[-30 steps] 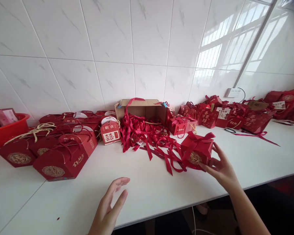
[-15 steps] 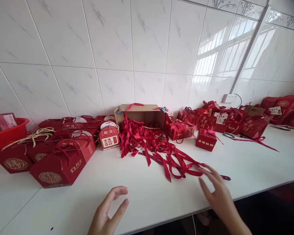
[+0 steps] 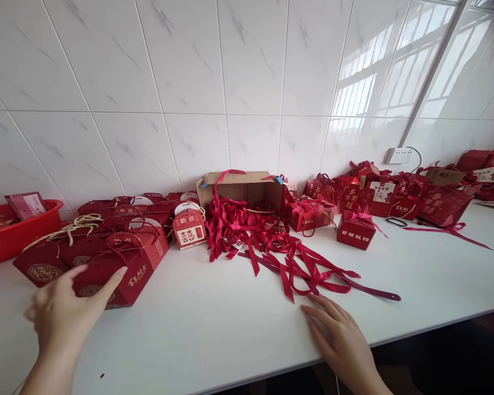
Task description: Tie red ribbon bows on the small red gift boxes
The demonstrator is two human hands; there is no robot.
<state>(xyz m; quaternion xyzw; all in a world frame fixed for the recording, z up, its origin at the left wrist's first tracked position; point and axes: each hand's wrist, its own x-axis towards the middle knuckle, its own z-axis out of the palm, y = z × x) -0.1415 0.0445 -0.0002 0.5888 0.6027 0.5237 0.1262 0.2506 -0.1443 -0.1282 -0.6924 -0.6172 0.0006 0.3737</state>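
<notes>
At the left, my left hand [image 3: 68, 307] is raised in front of a red gift box [image 3: 142, 269] with a twisted cord handle. Its thumb and fingers are apart and nothing is in them; whether it touches the box I cannot tell. My right hand [image 3: 341, 334] lies low over the white table with its fingers stretched out and holding nothing. Its fingertips are by the near end of a heap of red satin ribbons [image 3: 251, 222]. These ribbons spill from a cardboard box [image 3: 245, 192] tipped on its side against the wall.
A small red-and-white box [image 3: 191, 230] stands left of the ribbons. More red gift boxes [image 3: 356, 229] line the wall to the right, with loose ribbon near them. A red plastic basin [image 3: 20, 236] sits at far left. The table's front edge [image 3: 271, 371] runs below my right hand.
My left hand has moved left, from the bare table to the front gift box. My right hand has shifted left and down, from over the ribbons to just in front of them.
</notes>
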